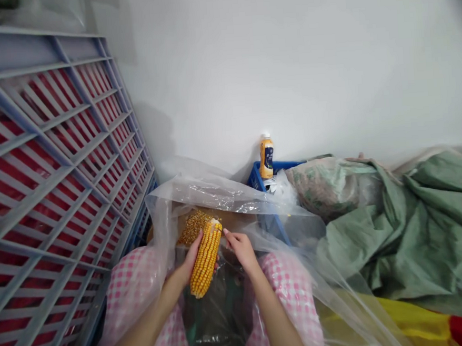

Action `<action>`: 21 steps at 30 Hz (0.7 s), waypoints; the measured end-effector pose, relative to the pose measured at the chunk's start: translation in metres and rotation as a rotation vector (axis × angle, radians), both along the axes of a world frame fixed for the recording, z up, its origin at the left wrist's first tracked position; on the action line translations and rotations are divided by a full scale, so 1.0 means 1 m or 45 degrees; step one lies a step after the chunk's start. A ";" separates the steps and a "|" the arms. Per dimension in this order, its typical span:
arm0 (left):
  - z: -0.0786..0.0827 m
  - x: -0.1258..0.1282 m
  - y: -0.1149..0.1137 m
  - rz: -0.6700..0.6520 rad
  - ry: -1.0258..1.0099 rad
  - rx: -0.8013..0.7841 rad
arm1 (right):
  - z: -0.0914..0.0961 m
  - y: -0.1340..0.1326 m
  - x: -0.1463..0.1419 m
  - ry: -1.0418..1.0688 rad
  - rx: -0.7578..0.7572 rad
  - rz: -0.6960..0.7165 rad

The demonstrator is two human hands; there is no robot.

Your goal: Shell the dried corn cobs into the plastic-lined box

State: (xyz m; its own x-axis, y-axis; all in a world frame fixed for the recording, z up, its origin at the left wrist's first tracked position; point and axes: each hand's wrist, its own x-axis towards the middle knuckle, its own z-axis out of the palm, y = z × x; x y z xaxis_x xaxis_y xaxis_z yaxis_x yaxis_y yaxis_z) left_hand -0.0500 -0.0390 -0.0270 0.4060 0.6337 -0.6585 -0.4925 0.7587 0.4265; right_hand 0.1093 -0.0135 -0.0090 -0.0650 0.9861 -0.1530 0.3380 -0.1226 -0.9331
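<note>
An ear of corn (207, 259) with yellow kernels lies tilted in my left hand (192, 256), whose fingers wrap round it from the left and underneath. A small pale bare patch shows at its upper end. My right hand (240, 249) is just right of that end, its fingers curled together and the fingertips close to the cob; whatever they hold is too small to make out. Behind the cob, a heap of loose corn kernels (195, 225) rests inside a clear plastic bag (232, 196), which spreads open across my lap.
A tall plastic crate (72, 168) with red contents stands close on the left. Against the white wall, a blue crate (276, 228) has an orange drink bottle (267, 157) at its corner. Green tarpaulin (421, 233) and a stuffed sack (330, 184) are piled on the right.
</note>
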 end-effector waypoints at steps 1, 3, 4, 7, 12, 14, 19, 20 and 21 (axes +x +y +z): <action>0.002 0.000 0.000 0.006 0.029 0.023 | 0.002 0.000 0.001 -0.023 0.025 -0.023; 0.007 0.001 0.000 -0.002 0.088 0.039 | 0.004 -0.001 0.004 -0.088 0.058 -0.058; 0.009 0.001 0.000 -0.017 0.107 0.032 | 0.004 -0.001 0.004 -0.129 0.067 -0.064; 0.012 0.003 0.001 -0.064 0.158 0.022 | 0.003 -0.002 0.005 -0.223 0.061 -0.036; 0.008 0.006 -0.001 -0.027 0.320 0.168 | -0.001 -0.006 0.004 -0.379 0.062 0.028; 0.003 0.007 -0.003 -0.002 0.411 0.270 | -0.003 -0.009 0.003 -0.489 0.085 0.048; -0.007 0.010 -0.006 -0.016 0.477 0.350 | -0.007 -0.017 -0.003 -0.685 0.137 -0.001; -0.007 0.010 -0.005 -0.036 0.472 0.317 | -0.007 -0.017 -0.004 -0.695 0.147 -0.009; -0.006 0.010 -0.004 -0.057 0.458 0.275 | -0.007 -0.017 -0.005 -0.696 0.160 -0.012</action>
State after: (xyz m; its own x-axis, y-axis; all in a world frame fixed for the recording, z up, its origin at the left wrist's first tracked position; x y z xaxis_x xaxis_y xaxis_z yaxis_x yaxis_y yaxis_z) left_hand -0.0399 -0.0432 -0.0334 0.2047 0.7598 -0.6171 -0.2515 0.6501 0.7171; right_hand 0.1043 -0.0306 -0.0161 -0.0001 0.9991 -0.0432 0.7760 -0.0272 -0.6301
